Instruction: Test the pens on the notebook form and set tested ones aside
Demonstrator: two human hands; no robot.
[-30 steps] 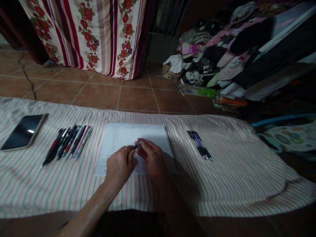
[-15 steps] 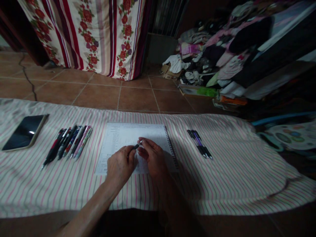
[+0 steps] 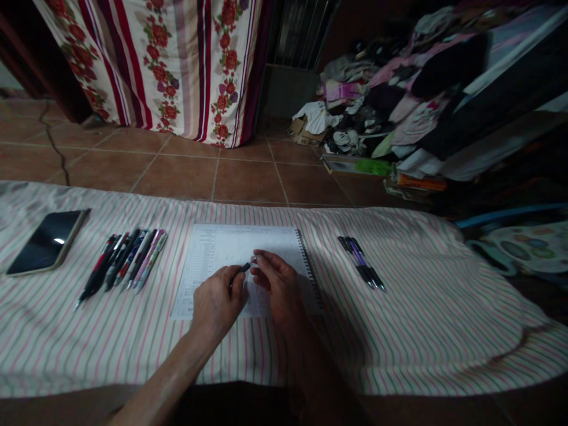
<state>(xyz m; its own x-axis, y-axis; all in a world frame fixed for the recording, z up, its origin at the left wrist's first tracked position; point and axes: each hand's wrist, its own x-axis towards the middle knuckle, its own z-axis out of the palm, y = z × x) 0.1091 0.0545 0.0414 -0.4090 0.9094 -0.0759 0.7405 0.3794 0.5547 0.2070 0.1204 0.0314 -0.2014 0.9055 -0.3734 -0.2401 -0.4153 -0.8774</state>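
Note:
Both hands meet over a spiral notebook [image 3: 222, 248] lying open on a striped cloth [image 3: 399, 331]. My left hand [image 3: 216, 302] is closed around the barrel of a dark pen [image 3: 242, 269]. My right hand [image 3: 277, 284] pinches the pen's upper end with thumb and fingertips. The pen points up and to the right, just above the page. The page is pale with faint printed lines.
A row of several pens [image 3: 122, 260] lies left of the notebook, and a dark phone [image 3: 47, 241] further left. A few dark and purple pens [image 3: 360, 269] lie to the right. Beyond the cloth are brown floor tiles [image 3: 248, 177], a floral curtain [image 3: 177, 65] and a clothes pile [image 3: 390, 100].
The hands and pen keep nearly the same pose. The whole scene has shifted slightly down in view, so the head tilted up a little.

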